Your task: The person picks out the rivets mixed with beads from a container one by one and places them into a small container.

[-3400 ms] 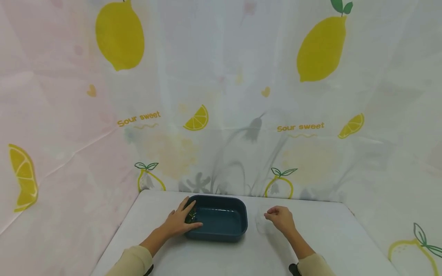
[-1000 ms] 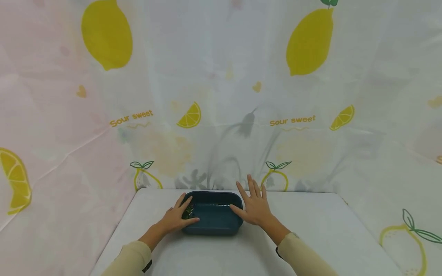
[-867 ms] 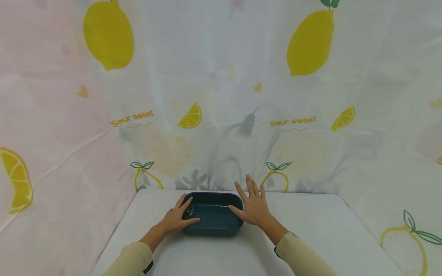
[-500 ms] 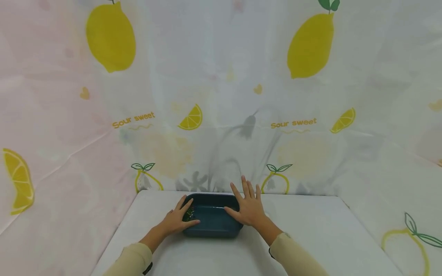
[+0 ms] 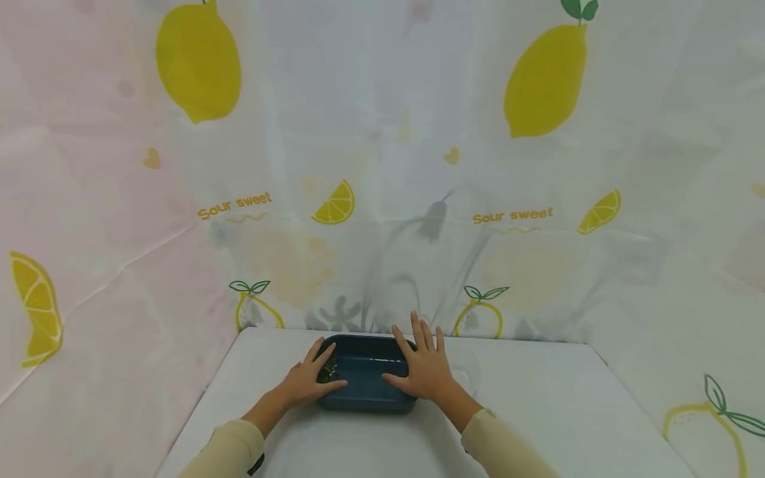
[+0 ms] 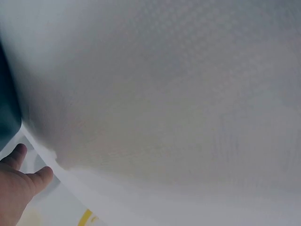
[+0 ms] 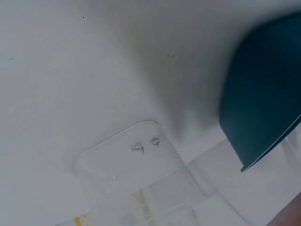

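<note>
A dark blue rectangular dish point(image 5: 366, 403) stands on the white table. My left hand point(image 5: 301, 383) rests at its left end, fingers spread over the rim and thumb above the near side. Beneath those fingers, inside the dish, lie small green and dark bits point(image 5: 328, 369), too small to name. At the dish's right end is my right hand point(image 5: 429, 374), fingers straight and spread, thumb pointing inward; whether it touches the rim I cannot tell. In the right wrist view a clear plastic piece point(image 7: 117, 153) with rounded corners lies beside the dish, with two small clear bits point(image 7: 138, 148) on it.
The white table point(image 5: 538, 398) reaches toward a hanging lemon-print cloth point(image 5: 388, 166) at the back and sides. The clear plastic is hard to make out in the head view, just right of my right hand.
Earlier my right hand was right of the dish with its fingers bent together near the clear plastic. It has moved left to the dish and spread out. My left hand has stayed.
</note>
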### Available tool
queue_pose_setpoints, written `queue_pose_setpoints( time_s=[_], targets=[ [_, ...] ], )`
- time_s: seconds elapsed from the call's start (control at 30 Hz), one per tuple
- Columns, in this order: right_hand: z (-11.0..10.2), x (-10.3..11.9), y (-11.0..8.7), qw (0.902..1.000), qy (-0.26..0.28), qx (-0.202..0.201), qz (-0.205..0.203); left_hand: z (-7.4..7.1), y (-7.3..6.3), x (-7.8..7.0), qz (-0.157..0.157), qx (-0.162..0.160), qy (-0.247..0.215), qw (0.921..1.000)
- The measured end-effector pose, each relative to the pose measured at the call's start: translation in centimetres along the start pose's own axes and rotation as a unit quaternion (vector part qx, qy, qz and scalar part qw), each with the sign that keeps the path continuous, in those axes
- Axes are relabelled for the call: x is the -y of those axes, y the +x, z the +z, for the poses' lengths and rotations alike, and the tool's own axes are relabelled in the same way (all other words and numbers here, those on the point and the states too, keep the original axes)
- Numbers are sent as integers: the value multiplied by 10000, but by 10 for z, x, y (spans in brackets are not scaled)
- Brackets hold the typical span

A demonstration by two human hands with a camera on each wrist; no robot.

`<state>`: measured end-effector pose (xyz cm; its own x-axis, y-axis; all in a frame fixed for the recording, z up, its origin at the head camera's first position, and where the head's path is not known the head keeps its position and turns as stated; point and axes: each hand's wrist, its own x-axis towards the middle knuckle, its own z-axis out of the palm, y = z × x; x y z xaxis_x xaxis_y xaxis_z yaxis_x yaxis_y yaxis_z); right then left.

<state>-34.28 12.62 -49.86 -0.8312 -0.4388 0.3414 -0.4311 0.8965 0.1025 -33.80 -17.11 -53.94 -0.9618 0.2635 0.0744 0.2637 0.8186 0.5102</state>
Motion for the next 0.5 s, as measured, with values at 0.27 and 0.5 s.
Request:
queue_pose_setpoints(
  time_s=[0.27,0.5],
  targets=[
    [3,7,1,9997,219,-56,23,0,-6,0,89,10,-23,10000],
    [6,11,4,9992,383,-125,51,-1,-4,-2,73,-74,-51,9999]
  ],
)
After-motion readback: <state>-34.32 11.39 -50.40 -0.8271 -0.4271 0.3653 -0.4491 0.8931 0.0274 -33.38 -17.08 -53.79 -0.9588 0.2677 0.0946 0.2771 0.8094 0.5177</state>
